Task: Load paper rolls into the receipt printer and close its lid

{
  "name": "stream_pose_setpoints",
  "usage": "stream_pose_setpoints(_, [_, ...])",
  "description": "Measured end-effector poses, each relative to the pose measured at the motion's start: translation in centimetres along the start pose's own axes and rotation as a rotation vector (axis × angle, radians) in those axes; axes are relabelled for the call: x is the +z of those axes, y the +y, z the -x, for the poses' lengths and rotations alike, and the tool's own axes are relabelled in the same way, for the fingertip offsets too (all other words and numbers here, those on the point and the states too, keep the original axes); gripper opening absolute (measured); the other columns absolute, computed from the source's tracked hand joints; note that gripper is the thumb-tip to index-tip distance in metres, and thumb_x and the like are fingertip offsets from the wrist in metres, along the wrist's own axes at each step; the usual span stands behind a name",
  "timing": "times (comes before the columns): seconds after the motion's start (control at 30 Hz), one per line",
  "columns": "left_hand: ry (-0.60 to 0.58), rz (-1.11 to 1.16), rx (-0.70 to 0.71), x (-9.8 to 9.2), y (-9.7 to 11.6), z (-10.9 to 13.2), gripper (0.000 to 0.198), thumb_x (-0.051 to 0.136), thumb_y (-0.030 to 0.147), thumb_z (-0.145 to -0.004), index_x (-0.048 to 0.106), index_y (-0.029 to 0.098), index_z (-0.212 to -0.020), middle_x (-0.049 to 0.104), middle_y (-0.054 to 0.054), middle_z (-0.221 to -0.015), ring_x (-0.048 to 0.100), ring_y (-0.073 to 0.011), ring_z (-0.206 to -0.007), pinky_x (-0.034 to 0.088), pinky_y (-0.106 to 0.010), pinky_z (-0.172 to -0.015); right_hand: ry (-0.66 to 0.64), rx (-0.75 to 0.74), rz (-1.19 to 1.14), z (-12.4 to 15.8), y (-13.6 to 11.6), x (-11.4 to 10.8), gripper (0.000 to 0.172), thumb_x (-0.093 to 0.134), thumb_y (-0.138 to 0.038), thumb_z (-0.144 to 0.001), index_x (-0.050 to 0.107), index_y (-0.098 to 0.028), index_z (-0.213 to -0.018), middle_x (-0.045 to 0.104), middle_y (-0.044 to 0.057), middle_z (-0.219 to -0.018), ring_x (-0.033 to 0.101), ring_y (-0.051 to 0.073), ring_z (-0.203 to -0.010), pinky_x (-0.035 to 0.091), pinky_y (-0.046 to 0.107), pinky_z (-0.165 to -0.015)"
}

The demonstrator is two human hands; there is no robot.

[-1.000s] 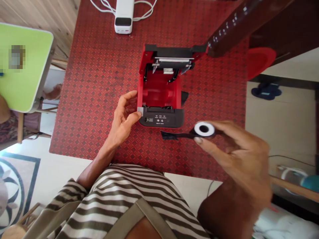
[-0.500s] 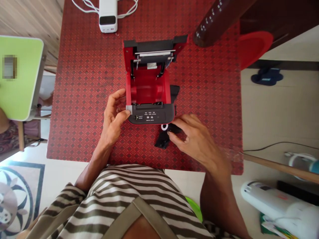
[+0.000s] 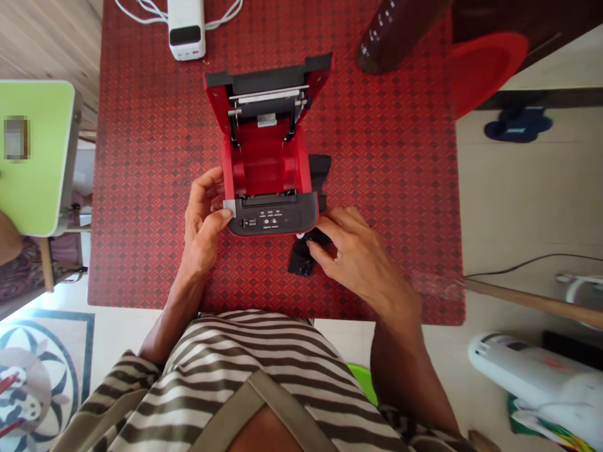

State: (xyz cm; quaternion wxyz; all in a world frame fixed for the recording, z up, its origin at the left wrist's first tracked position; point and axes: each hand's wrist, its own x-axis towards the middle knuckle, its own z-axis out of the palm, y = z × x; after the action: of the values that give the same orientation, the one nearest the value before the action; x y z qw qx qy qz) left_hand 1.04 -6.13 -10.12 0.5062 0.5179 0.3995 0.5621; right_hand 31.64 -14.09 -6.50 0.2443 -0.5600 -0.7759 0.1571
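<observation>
A small red-and-black label printer (image 3: 273, 216) has its lid (image 3: 268, 81) raised, and its red paper bay (image 3: 265, 168) holds no roll. My left hand (image 3: 203, 226) grips the printer's left side, the thumb on a grey patch at the front corner and the fingers behind. At the right front corner my right hand (image 3: 351, 248) is closed, thumb and fingers pinching a black strap (image 3: 301, 258). Part of a white ring shows on the strap at the printer's front edge. More black strap comes out along the printer's right side; the stretch between is hidden under it.
The printer is over a red patterned table (image 3: 155, 150). Toward the back are a white power bank (image 3: 187, 37) with white cables and a dark bottle (image 3: 391, 37). A red chair (image 3: 490, 69) stands at the right, a green table (image 3: 42, 163) at the left.
The printer and both hands sit a little further left in view, and the printer is slightly turned. Less of the white ring shows below its front edge. Both hands keep their grips.
</observation>
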Motion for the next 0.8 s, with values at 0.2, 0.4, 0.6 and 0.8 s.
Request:
stream_pose_setpoints(0.2, [-0.004,-0.018,-0.015,0.0,0.5,-0.1,0.075,0.105,0.076,-0.097,0.088,0.04,-0.161,0.088,-0.007,-0.156,0.081,-0.0398,-0.146,0.069,-0.06,-0.128,0.011,-0.02,-0.068,0.2,0.3,-0.4,0.03,0.074,-0.015,-0.114,0.088,-0.026,-0.138,0.091,0.012,-0.121,0.083,0.037,-0.11,0.072,0.057,-0.104])
stream_pose_setpoints(0.4, [-0.023,-0.031,-0.012,-0.4,0.1,-0.2,0.073,0.102,0.076,-0.1,0.087,0.043,-0.163,0.089,-0.005,-0.158,0.081,-0.0402,-0.147,0.073,-0.06,-0.126,-0.048,0.006,-0.107,0.1,0.4,-1.7,0.023,0.078,-0.018,-0.114,0.09,-0.027,-0.131,0.094,0.011,-0.12,0.087,0.038,-0.112,0.075,0.058,-0.104])
stream_pose_setpoints(0.6, [-0.063,-0.068,0.002,-0.8,-0.4,-0.1,0.074,0.095,0.08,-0.105,0.081,0.046,-0.169,0.086,-0.007,-0.163,0.081,-0.041,-0.15,0.073,-0.063,-0.125,0.175,0.275,-0.493,2.3,1.4,-4.1,0.028,0.096,-0.042,-0.11,0.093,-0.041,-0.137,0.097,0.005,-0.121,0.094,0.036,-0.104,0.078,0.056,-0.093])
stream_pose_setpoints(0.8, [-0.036,-0.077,-0.016,-0.7,-0.2,-0.4,0.075,0.097,0.082,-0.101,0.083,0.044,-0.164,0.087,-0.007,-0.162,0.08,-0.0413,-0.153,0.07,-0.063,-0.131,0.384,0.364,-0.848,3.9,2.5,-1.9,0.041,0.099,-0.067,-0.106,0.091,-0.045,-0.139,0.097,0.008,-0.128,0.097,0.043,-0.116,0.081,0.065,-0.098])
